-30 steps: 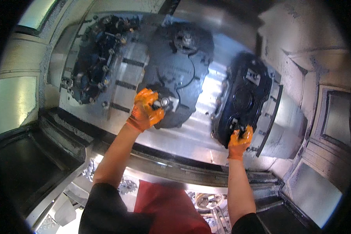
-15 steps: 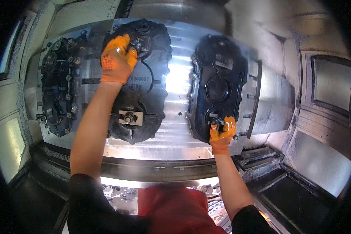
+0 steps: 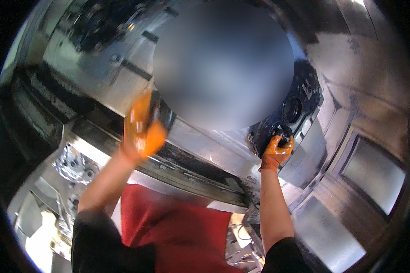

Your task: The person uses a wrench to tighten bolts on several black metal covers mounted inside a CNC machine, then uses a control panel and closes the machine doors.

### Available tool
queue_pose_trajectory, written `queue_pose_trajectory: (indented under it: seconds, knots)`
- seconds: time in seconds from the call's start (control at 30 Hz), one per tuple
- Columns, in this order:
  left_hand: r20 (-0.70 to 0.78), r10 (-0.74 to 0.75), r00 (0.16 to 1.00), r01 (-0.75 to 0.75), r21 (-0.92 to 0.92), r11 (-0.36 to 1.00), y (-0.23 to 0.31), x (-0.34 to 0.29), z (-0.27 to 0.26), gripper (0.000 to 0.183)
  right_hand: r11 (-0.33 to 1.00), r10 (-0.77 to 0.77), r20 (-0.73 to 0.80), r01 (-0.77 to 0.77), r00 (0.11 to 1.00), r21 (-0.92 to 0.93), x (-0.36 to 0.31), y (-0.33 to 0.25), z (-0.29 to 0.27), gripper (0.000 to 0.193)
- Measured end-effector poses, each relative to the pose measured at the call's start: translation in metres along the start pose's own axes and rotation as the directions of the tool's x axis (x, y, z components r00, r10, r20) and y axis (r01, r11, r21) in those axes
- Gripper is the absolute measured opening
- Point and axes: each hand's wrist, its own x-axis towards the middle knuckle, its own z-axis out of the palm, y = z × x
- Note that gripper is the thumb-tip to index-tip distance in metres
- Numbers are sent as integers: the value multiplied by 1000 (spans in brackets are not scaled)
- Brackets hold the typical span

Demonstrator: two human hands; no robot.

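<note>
My right hand [image 3: 278,151], in an orange glove, is closed around a dark clamp nut [image 3: 284,133] at the lower end of the black cast cover [image 3: 262,132] on the right. My left hand [image 3: 143,129], also orange-gloved, is raised above the front edge of the metal fixture plate [image 3: 93,73]. Motion smears its fingers, and whether it holds anything cannot be made out. A dark part edge [image 3: 166,111] shows just beside it. A grey blurred oval hides the middle of the view, with most of the middle cover behind it.
Another black casting [image 3: 95,22] is fixed at the upper left. A dark rail [image 3: 191,175] runs along the front, between the plate and my red apron [image 3: 173,223]. Metal wall panels with windows [image 3: 366,173] close off the right. Shiny metal scraps [image 3: 75,166] lie at lower left.
My left hand has left the middle cover's upper clamp and come down toward the front edge. My right hand stays at the right cover's lower clamp. The view has tilted.
</note>
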Motion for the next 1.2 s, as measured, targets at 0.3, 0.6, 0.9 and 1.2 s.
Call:
queue_pose_trajectory:
  seconds: [0.3, 0.6, 0.9, 1.2]
  knots:
    - [541, -507, 671, 739, -437, 513, 21, -303, 1, 37, 997, -68, 8, 68, 998, -27, 6, 6, -2, 30]
    - [172, -36, 984, 70, -195, 978, -96, -329, -2, 29, 909, 54, 264, -157, 963, 387, 8, 6, -11, 22]
    - [262, 74, 962, 23, -352, 936, -159, -401, 4, 27, 887, 111, 416, -279, 903, 368, 16, 7, -22, 39]
    - [322, 48, 946, 134, -519, 844, -152, -448, 64, 26, 869, 180, 409, -340, 895, 361, 10, -1, -23, 41]
